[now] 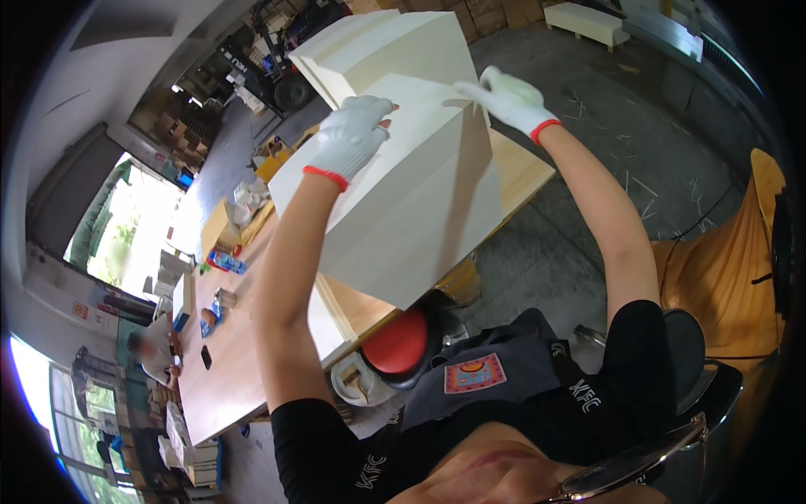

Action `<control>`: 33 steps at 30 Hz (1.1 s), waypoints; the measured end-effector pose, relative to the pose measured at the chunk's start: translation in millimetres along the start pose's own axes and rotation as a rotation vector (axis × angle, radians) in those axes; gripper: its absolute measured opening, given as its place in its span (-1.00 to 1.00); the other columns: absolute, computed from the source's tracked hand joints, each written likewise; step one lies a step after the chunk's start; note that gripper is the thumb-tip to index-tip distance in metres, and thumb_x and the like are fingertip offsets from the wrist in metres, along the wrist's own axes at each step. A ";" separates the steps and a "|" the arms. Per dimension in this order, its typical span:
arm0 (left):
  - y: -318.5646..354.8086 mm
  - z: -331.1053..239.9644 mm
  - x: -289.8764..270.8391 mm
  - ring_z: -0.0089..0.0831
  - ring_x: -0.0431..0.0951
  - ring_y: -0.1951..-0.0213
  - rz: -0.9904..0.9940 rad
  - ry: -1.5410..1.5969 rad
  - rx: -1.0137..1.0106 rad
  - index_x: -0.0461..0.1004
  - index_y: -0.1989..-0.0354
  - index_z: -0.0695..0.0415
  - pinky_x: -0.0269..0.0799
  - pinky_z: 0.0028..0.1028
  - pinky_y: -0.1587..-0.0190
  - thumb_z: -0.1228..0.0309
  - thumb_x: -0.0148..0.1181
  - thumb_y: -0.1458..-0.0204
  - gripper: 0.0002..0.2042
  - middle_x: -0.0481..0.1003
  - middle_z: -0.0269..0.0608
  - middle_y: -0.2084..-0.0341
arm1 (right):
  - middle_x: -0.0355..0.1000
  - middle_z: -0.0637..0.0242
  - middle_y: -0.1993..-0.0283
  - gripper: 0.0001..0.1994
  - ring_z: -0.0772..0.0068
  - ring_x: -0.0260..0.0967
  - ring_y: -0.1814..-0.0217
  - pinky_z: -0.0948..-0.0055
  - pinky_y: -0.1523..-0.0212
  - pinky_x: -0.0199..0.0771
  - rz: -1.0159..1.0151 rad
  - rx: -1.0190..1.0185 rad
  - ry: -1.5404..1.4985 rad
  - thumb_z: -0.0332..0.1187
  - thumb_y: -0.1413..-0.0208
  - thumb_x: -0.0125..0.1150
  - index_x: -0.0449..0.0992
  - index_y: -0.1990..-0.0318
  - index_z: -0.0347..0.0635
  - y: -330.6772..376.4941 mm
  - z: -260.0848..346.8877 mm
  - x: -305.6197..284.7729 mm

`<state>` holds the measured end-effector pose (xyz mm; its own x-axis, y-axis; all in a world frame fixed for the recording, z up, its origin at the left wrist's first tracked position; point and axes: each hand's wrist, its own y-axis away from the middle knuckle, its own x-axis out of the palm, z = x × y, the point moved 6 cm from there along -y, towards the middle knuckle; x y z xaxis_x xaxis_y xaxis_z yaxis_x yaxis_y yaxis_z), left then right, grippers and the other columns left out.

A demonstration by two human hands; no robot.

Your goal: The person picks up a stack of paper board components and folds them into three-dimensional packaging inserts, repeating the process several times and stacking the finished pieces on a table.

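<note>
A large white box-like furniture piece (411, 223) stands on the table in front of me, its broad flat side facing me. Both my hands wear white knitted gloves with red cuffs. My left hand (351, 130) lies over the top face of the piece, fingers pointing right and slightly bent; two fingertips show bare. At the far right corner of the top, my right hand (508, 97) has its fingers apart, reaching left over the edge. I cannot tell whether it touches the surface. Behind stand more white panels or boxes (403, 50).
Pale wooden boards (520, 172) lie under the piece. On the long table (239, 336) to the left are a phone (206, 358), a can (224, 296) and packets. A red stool (395, 340) stands below. Beyond are a forklift (285, 80), another person (157, 349) and an orange-draped chair (714, 277).
</note>
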<state>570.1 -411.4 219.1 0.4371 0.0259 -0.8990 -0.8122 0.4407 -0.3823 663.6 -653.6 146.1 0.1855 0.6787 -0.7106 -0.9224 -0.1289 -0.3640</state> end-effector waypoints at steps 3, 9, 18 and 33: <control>-25.0 -2.9 28.0 -0.10 0.55 0.02 0.108 0.002 -0.099 0.59 0.00 -0.09 0.50 -0.18 0.03 0.35 0.14 -0.12 -0.73 0.57 -0.14 0.13 | 0.55 0.18 0.29 -0.37 0.09 0.52 0.20 0.24 0.13 0.47 0.181 -0.134 0.042 0.37 -0.13 0.04 0.55 0.28 -0.09 -2.3 18.2 6.2; -34.6 -9.8 43.6 -0.10 0.54 0.02 0.129 0.172 -0.219 0.60 0.03 -0.06 0.49 -0.19 0.02 0.38 0.09 -0.13 -0.74 0.56 -0.13 0.13 | 0.45 0.21 0.41 -0.48 0.05 0.44 0.31 0.14 0.28 0.39 0.000 -0.621 0.274 0.21 -0.27 -0.02 0.48 0.34 -0.10 -19.6 55.5 -8.9; -22.6 -14.2 45.6 -0.26 0.56 0.00 0.018 0.758 -0.324 0.54 -0.09 0.12 0.42 -0.39 -0.09 0.55 0.00 -0.11 -0.63 0.58 -0.09 0.06 | 0.18 0.35 0.51 -0.44 0.50 0.12 0.42 0.46 0.30 0.21 0.199 -0.041 -0.630 0.21 -0.28 0.05 0.36 0.38 -0.19 -11.2 33.8 14.7; -23.3 -26.8 40.3 -0.33 0.53 -0.10 0.111 0.811 -0.316 0.39 -0.24 0.22 0.44 -0.39 -0.12 0.46 0.38 -0.08 -0.47 0.55 0.01 -0.10 | 0.28 0.16 0.43 -0.47 0.23 0.22 0.36 0.30 0.22 0.29 -0.148 -0.173 -0.653 0.16 -0.34 -0.01 0.40 0.29 -0.22 -4.0 20.3 26.2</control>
<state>596.3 -444.7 186.0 0.0370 -0.6451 -0.7632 -0.9552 0.2017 -0.2168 665.3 -620.6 141.1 0.0134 0.9874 -0.1580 -0.8259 -0.0781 -0.5584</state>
